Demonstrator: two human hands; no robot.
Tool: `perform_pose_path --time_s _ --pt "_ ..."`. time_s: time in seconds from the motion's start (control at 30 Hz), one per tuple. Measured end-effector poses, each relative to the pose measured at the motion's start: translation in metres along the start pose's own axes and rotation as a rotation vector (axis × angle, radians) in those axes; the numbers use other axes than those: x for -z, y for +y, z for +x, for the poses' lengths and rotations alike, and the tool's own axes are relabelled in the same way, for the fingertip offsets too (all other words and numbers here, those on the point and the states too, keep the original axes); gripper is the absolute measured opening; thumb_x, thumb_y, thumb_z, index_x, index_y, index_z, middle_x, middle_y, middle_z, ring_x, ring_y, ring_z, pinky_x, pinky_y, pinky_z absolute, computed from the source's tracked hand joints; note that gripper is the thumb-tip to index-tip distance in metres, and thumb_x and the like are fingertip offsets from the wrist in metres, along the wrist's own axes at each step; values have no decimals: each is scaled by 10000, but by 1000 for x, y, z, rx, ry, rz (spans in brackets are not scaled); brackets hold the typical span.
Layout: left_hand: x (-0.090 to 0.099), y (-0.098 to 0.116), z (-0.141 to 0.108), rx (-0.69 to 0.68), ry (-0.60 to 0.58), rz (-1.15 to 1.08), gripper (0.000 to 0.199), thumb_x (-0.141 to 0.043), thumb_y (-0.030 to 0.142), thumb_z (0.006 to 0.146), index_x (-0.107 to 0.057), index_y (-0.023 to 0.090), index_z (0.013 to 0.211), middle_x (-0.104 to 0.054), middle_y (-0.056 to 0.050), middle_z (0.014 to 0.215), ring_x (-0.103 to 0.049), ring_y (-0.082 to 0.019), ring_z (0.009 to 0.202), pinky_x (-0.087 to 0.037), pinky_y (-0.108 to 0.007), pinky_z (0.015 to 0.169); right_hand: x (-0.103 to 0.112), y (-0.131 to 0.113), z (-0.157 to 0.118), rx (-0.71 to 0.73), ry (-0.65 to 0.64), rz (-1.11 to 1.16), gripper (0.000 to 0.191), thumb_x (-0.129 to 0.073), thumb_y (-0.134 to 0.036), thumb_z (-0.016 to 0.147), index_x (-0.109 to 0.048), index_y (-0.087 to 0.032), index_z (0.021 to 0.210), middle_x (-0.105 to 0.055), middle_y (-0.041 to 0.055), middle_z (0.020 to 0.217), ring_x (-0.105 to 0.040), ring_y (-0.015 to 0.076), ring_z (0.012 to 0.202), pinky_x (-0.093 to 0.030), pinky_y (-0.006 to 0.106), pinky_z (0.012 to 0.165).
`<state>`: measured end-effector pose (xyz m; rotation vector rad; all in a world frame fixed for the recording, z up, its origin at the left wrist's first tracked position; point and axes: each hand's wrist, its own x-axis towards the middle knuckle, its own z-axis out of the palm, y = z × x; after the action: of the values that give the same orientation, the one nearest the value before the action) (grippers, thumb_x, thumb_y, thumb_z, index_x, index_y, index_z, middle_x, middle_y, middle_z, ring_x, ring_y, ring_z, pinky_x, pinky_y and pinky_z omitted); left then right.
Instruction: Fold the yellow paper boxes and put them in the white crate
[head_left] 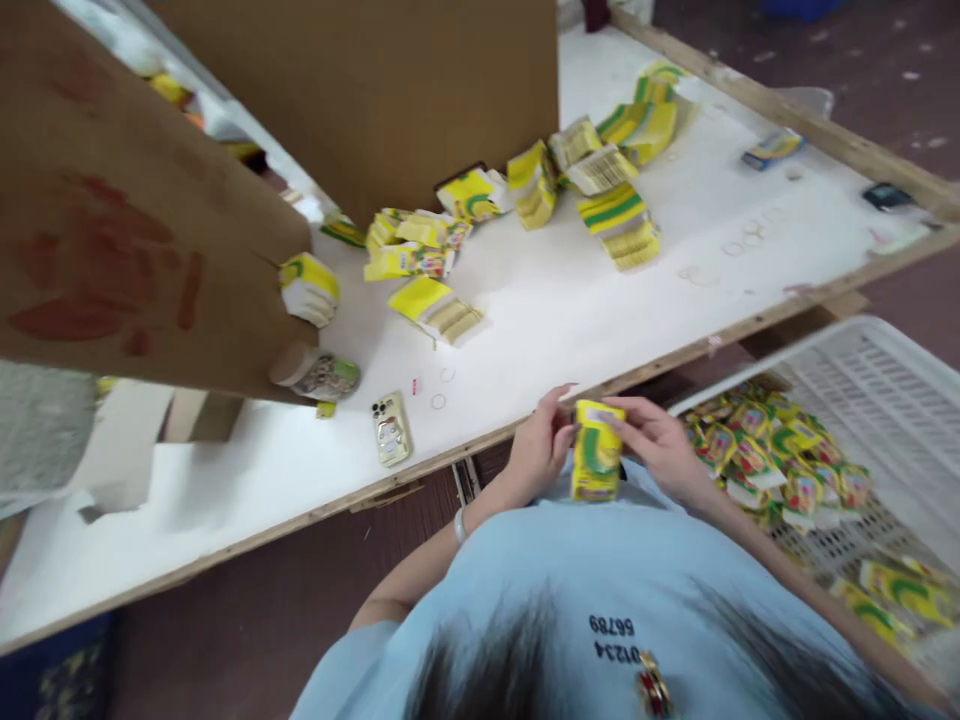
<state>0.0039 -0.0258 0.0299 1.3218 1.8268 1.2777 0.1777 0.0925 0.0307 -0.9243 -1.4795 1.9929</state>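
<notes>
A small yellow box (598, 455) with a green-and-yellow print is held upright at the table's front edge, close to my chest. My left hand (538, 445) grips its left side, the thumb against the box and the forefinger raised. From the right, my right hand (654, 440) pinches the box near its top end, thumb over the front face. Some of the fingers are hidden behind the box. On the white table (540, 320) beyond lie stacks of flattened yellow cartons (439, 308), and more flat cartons (619, 225) are fanned out farther right.
A white plastic crate (892, 370) with many yellow packs (780, 450) stands at my right. Tall cardboard sheets (390, 90) rise at the back and left. A phone (391, 430), a jar (319, 374) and a small blue box (772, 150) lie on the table.
</notes>
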Motion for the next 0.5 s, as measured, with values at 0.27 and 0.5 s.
perform_pose_path --time_s 0.27,0.5 --pt "64 -51 59 18 435 68 322 -559 364 1010 -590 215 1294 -668 -130 1225 -645 -225 1142 -544 -359 914 163 5 -4 -56 409 -1229 813 -384 -878 755 -593 -385 1367 -684 305 1077 -649 577 1152 -450 776 966" --pt "97 -94 63 121 824 -56 324 -585 386 1000 -610 230 1283 -629 -137 1336 -600 -234 1257 -512 -403 1029 -13 -29 135 255 172 -1087 998 -471 -880 811 -467 -141 1482 -575 288 1446 -545 471 1372 -423 689 1145"
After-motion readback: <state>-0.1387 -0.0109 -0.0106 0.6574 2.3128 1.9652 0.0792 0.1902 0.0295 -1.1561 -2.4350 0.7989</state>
